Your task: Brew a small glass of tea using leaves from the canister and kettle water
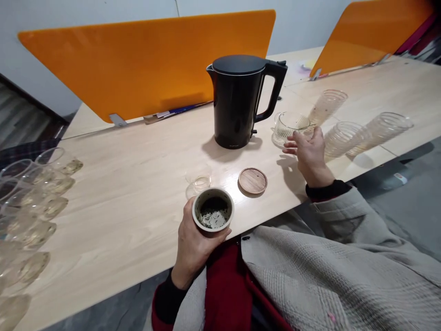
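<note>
My left hand (196,243) is wrapped round a pale round cup (213,226) tilted toward me, with wet dark tea leaves stuck inside. My right hand (308,149) is raised over the table at the right, its fingers apart and loosely bent. Just beyond those fingers stands a ribbed glass cup (287,128) on a clear saucer; whether they touch it I cannot tell. A thin dark line shows by the fingertips, too fine to name. Between my hands lies a round wooden coaster (252,180). A small clear glass (200,181) stands behind the held cup.
A black electric kettle (237,105) stands at the middle back, handle to the right. Several clear glasses (37,202) line the left side. Stacked ribbed glasses (375,133) lean at the right. Orange dividers (148,64) edge the wooden table (120,197).
</note>
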Available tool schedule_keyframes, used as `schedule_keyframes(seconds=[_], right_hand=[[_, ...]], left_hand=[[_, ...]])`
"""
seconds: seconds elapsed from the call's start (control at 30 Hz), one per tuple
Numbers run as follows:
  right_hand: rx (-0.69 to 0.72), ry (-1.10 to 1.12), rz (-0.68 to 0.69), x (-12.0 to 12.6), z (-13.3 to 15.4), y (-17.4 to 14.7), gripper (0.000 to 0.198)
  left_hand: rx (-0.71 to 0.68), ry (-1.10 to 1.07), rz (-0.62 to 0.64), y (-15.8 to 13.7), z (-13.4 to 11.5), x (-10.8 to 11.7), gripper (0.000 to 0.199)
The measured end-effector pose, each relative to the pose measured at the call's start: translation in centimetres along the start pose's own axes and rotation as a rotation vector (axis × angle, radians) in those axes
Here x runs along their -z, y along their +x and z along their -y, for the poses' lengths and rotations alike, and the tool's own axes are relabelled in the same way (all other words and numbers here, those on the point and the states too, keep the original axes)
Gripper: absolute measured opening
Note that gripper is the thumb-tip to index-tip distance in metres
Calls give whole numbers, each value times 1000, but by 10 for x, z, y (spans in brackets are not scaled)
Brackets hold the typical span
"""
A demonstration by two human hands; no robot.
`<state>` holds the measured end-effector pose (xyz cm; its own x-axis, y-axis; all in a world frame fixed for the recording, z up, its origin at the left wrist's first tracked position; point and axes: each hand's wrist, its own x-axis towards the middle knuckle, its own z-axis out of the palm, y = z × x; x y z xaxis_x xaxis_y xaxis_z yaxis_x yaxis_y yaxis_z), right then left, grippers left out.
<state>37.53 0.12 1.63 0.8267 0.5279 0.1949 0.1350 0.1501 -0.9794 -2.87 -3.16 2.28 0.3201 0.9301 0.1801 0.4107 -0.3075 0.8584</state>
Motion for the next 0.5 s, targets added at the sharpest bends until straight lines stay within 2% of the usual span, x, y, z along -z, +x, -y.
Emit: schedule_keyframes(seconds=[0.1,0.23,0.4,0.5], right_hand=[[20,23,-47,-6,-6,17,50],[75,-6,-43,-12,-7,30,35],[105,13,-134,-15,5,15,25],[148,21,-134,-9,15,-3,26]], left_hand=[[-11,1,7,0,0,0,90],[-30,-2,2,0,0,0,90],[-13,1,2,-1,2,-1,90],[-17,-3,-1,-1,3,-1,91]])
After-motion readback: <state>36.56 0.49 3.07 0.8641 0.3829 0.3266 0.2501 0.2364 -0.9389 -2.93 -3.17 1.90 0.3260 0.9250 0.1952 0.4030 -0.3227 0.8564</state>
